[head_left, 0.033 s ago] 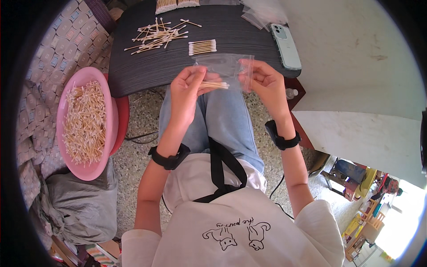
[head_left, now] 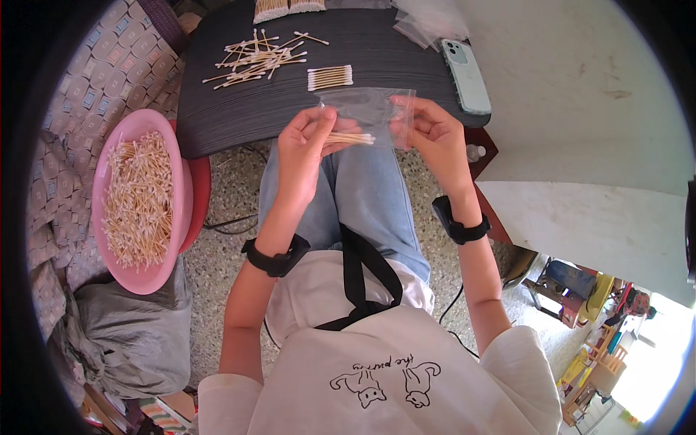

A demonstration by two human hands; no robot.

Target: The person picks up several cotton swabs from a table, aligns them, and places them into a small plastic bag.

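Observation:
A small clear plastic zip bag (head_left: 362, 101) is stretched between my two hands, above my lap at the table's near edge. My left hand (head_left: 303, 145) pinches the bag's left side along with a few cotton swabs (head_left: 353, 138), whose white tips point right. Whether these swabs lie inside the bag or against it, I cannot tell. The fingers of my right hand (head_left: 438, 138) are closed on the bag's right end, by the zip strip. Just beyond the bag, a neat row of cotton swabs (head_left: 330, 77) lies on the dark table (head_left: 391, 58).
A loose pile of cotton swabs (head_left: 257, 59) lies at the table's far left. Packed swab bundles (head_left: 290, 7) and more clear bags (head_left: 431, 22) are at its far edge. A phone (head_left: 465, 76) rests at the right. On my left, a pink basin (head_left: 187, 196) holds many swabs.

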